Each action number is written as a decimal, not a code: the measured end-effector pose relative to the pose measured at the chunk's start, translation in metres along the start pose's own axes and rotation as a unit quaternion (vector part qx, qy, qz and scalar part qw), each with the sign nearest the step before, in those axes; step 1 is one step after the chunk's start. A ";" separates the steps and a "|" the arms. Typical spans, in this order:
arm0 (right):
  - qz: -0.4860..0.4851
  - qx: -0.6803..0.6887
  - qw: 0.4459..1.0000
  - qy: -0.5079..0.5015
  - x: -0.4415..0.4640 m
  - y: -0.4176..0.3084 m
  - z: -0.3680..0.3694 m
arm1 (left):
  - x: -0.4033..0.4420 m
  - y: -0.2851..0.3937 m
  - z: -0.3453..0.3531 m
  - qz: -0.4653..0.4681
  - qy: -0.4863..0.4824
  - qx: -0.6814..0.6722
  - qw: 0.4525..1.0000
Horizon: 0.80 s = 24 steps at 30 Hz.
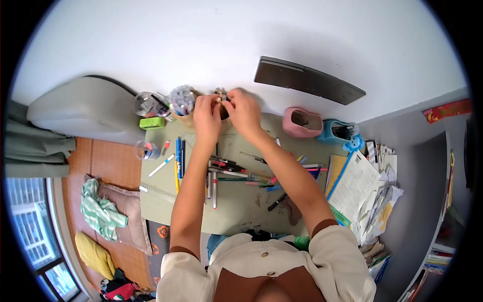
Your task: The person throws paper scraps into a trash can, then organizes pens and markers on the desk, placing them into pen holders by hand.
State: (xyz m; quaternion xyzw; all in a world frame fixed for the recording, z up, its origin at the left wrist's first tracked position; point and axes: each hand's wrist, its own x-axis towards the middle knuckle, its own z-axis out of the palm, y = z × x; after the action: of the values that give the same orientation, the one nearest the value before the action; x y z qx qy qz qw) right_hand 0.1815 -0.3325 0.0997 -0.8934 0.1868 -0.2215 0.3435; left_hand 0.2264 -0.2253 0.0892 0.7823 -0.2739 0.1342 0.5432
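Note:
At the back of the desk, against the wall, my left hand point(207, 115) and my right hand point(243, 111) meet over a brown holder point(225, 111). Their fingers are bent and pinched together around a cluster of pen-like ends point(221, 93) at its top. What exactly each hand grips is too small to make out. Just left of my left hand stands a holder full of grey-capped pens point(182, 99). Loose pens and markers point(226, 165) lie on the desk between and beneath my forearms.
On the right are a pink container point(302, 122), a blue container point(336, 132) and piled papers point(354, 183). Left are a clear round container point(146, 104), a green box point(152, 123), a clear cup point(146, 150) and a ruler point(158, 193). A dark panel point(309, 80) is on the wall.

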 end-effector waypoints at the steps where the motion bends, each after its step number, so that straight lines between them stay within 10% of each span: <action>1: 0.024 0.019 1.000 0.001 -0.004 0.000 -0.005 | -0.001 0.003 0.001 0.001 0.010 -0.010 1.000; 6: -0.035 -0.020 0.998 0.048 -0.065 0.047 -0.031 | -0.043 0.034 -0.007 0.012 0.010 -0.001 1.000; 13: 0.054 -0.161 0.984 -0.052 -0.143 0.133 -0.070 | -0.141 0.001 0.032 0.109 -0.254 0.081 0.958; 21: 0.130 0.050 0.990 -0.013 -0.139 0.127 -0.071 | -0.141 0.005 0.035 0.101 -0.295 0.131 0.941; 24: 0.172 0.208 0.963 -0.025 -0.127 0.108 -0.072 | -0.132 0.009 0.022 -0.058 -0.244 -0.014 0.968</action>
State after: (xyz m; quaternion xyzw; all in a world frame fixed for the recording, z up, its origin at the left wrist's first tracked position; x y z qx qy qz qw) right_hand 0.0190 -0.3840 0.0388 -0.7621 0.2787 -0.1706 0.5590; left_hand 0.1121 -0.2106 0.0213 0.7984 -0.3538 -0.0959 0.4777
